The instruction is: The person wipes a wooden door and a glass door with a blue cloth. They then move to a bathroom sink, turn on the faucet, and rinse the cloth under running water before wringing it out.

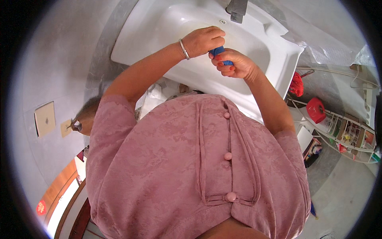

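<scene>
Both my hands are over a white ceramic washbasin (pixel 143 38), gripping a small bunched blue cloth (pixel 218 51). My left hand (pixel 203 41), with a silver bangle (pixel 184 49) at its wrist, curls over the cloth's upper end. Most of its fingertips are turned out of sight. Around the lower part of the cloth, my right hand (pixel 237 63) is closed in a fist, its red-painted nails showing. A bit of blue pokes out between the fingers and the palm. Beyond the hands, a dark faucet (pixel 238 12) stands at the basin's back, near a small round overflow hole (pixel 223 22).
At the right is a white wire rack (pixel 325 113) with a red plastic container (pixel 315 110) and small items. A red bag (pixel 296 84) hangs by the basin's right side. Clear plastic sheeting (pixel 325 55) lies behind it. A switch plate (pixel 45 119) and a socket (pixel 66 128) are on the left wall.
</scene>
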A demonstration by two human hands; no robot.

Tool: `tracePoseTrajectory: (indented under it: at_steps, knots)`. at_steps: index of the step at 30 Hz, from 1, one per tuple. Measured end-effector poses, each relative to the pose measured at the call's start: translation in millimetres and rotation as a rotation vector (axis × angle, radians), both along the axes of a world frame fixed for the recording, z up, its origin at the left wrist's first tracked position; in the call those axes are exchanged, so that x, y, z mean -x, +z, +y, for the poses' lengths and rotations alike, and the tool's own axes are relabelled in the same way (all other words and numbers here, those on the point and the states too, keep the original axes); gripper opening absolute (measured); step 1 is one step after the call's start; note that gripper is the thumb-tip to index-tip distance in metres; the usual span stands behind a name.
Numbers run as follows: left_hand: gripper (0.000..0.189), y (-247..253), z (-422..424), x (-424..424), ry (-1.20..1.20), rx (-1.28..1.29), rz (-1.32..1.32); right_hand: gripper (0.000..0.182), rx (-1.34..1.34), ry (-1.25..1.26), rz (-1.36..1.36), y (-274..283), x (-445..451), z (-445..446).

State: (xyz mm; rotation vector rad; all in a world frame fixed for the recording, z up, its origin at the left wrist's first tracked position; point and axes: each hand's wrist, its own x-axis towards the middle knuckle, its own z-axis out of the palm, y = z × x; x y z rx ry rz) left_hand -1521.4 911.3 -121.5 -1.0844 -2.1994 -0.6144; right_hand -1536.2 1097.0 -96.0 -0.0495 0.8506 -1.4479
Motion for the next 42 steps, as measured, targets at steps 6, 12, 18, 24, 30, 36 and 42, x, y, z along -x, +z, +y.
tracePoseTrajectory:
  at_steps: [6, 12, 18, 24, 30, 36, 42]
  knots:
    - [0.025, -6, -1, -1, 0.204, 0.272, -0.374, 0.016, -0.355, 0.067, 0.703, 2, 2, -12]
    - [0.017, -8, 9, 5, 0.403, 0.343, -0.638, 0.018, -0.708, 0.034, 1.789, -32, 7, -19]
    - [0.013, -26, 23, 6, 0.499, 0.137, -0.925, 0.027, -0.713, 0.071, 2.222, -48, 13, -11]
    - [0.025, -59, 20, 2, 0.456, -0.154, -1.003, 0.035, -0.680, -0.006, 2.261, -69, 17, -9]
    - [0.034, -36, 0, -14, 0.198, -0.827, -1.435, 0.055, -0.478, -0.275, 1.683, -57, 1, -17]
    - [0.022, -48, 20, -8, 0.122, -1.634, -1.374, 0.039, -0.311, -0.441, 0.986, -48, -11, -39]
    - [0.025, -37, 34, -2, 0.360, -1.764, -1.194, 0.024, -0.144, -0.591, 0.419, -37, -21, -55]
